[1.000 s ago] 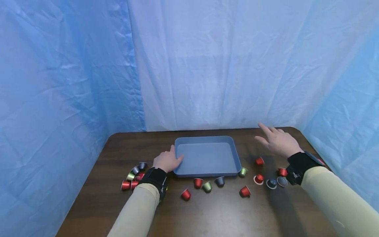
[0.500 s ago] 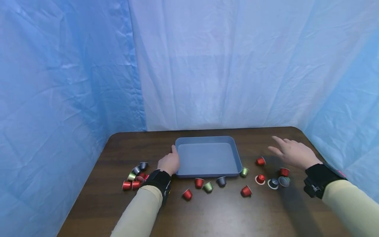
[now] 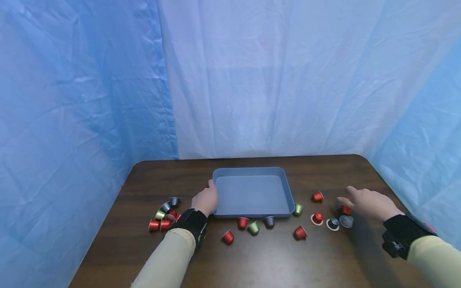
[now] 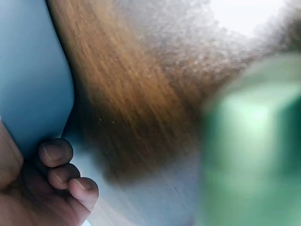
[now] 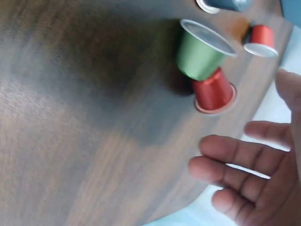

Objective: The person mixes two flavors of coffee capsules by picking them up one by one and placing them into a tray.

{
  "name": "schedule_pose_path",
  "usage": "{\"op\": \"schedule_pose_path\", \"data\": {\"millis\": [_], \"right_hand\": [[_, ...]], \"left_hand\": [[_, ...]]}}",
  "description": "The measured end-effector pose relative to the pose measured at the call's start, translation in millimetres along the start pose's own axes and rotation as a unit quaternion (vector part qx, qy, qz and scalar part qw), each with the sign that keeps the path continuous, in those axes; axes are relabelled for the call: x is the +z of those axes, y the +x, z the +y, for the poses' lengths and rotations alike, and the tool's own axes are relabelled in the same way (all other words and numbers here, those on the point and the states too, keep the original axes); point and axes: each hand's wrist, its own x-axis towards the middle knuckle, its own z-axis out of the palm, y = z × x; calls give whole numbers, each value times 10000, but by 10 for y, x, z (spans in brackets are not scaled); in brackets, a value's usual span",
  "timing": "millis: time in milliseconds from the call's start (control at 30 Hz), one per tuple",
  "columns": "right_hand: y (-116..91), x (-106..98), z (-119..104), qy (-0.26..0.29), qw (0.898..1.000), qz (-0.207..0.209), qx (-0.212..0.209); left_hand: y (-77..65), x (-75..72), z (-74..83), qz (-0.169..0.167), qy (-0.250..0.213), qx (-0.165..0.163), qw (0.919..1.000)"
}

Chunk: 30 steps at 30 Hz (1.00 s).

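Note:
At the left edge of the grey-blue tray (image 3: 253, 196), my left hand (image 3: 206, 199) grips the rim. In the left wrist view its fingertips (image 4: 61, 176) curl in at the tray wall (image 4: 33, 70). My right hand (image 3: 372, 203) hovers over the right of the table, holding nothing, its fingers spread and slightly bent in the right wrist view. Nearest to it are a red coffee capsule (image 5: 215, 94) and a green coffee capsule (image 5: 202, 56) with its silver lid showing. A dark capsule (image 3: 333, 224) and a red capsule (image 3: 317, 218) stand just left of these.
Several capsules lie along the tray's front, among them a green one (image 3: 253, 228) and a red one (image 3: 228, 237). Another cluster, including a red capsule (image 3: 154, 225), sits left of my left wrist. Blue-white curtains (image 3: 230, 80) enclose the dark wooden table (image 3: 270, 264).
My right hand has moved rightward and lower, towards the capsules on the right. The left hand's fingers have closed on the tray's left rim, and the tray has barely shifted.

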Motion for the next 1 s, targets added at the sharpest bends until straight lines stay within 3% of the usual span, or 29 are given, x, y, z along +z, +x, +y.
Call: {"op": "schedule_pose_path", "data": {"millis": [133, 267, 633, 1000], "right_hand": [[0, 36, 3, 476, 9966, -350, 571], [5, 65, 7, 583, 9934, -605, 776], [13, 172, -12, 889, 9859, -883, 1109], [2, 226, -6, 995, 9842, -924, 1134]], "left_hand": [[-38, 13, -3, 33, -92, -28, 9999], [-65, 27, -6, 51, -166, -76, 9998], [-124, 82, -44, 90, -197, -140, 9997], [-195, 132, -65, 165, -249, -171, 9994]]}}
